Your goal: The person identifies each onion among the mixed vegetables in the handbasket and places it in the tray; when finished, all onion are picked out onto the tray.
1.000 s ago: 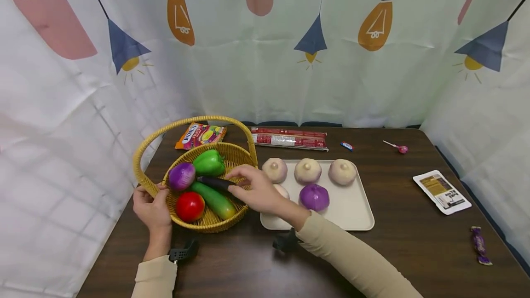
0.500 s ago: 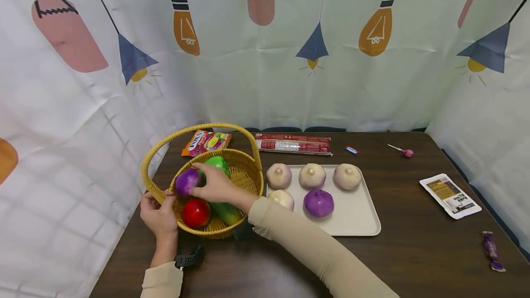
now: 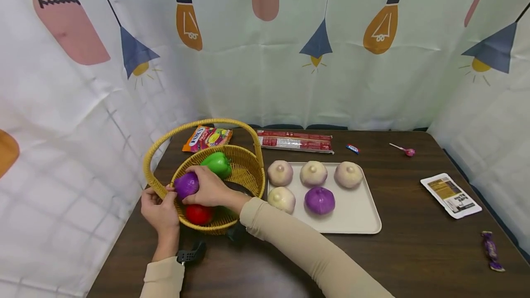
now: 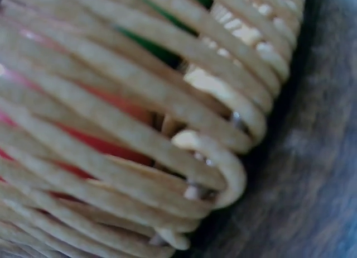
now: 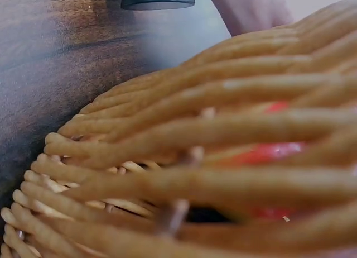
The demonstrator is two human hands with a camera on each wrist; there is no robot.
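from overhead, right hand (image 3: 210, 188) grips purple onion (image 3: 186, 185); wrist views show only basket (image 4: 167, 129).

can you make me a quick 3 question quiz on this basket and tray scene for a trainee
1. True or false: the right hand grips the purple onion in the wicker basket.
2. How many pale onions lie on the tray? A) two B) four C) six
3. Fill in: the left hand holds the basket at its ____.

Key
1. True; its fingers curl over the onion, above the red tomato.
2. B; three in the back row, as at, and one in front, beside a second purple onion.
3. Rim, on the near left side, where the handle joins it.
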